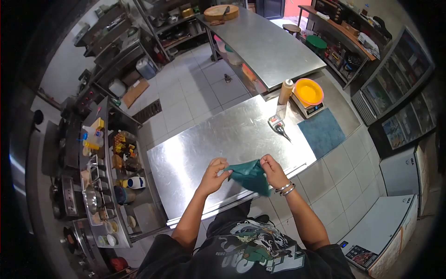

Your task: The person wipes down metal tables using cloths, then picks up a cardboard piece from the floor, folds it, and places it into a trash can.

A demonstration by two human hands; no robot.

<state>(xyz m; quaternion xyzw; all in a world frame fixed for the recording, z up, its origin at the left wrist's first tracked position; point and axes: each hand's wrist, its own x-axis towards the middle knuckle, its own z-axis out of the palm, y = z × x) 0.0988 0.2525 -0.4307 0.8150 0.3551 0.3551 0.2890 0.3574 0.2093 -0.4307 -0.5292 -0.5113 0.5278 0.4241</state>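
A dark green cloth (248,176) is stretched between my two hands above the near edge of the steel table (200,144). My left hand (215,176) pinches its left corner between thumb and fingers. At the upper right corner, my right hand (273,171) grips the fabric, and bracelets circle that wrist. The cloth's lower part hangs down toward the right. What the cloth is exactly, I cannot make out.
On the table's far right lie a small dark tool (278,126), a brown squeeze bottle (285,92) and a scale (307,109) with an orange bowl (309,91). A blue mat (321,132) is beside them. Shelving (111,232) with containers stands at left.
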